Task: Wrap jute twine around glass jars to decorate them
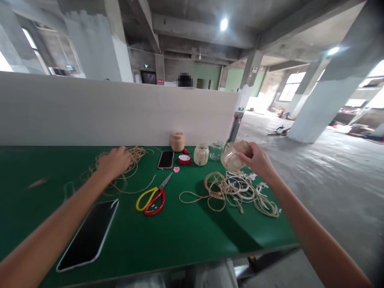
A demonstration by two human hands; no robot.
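Our right fingers [244,150] wrap a clear glass jar [230,158] — our left fingers [122,155] curl onto loose tan jute twine [138,153], grip unclear.

This is a big factory-style workshop hall: bare concrete columns [333,88] and ceiling beams [198,30] stand over a rough concrete floor [324,180], with a green exit sign [241,108] nearby. A long green-topped worktop [144,240] runs along a white partition panel [114,110], carrying loose twine [216,192] and scissors [160,202].
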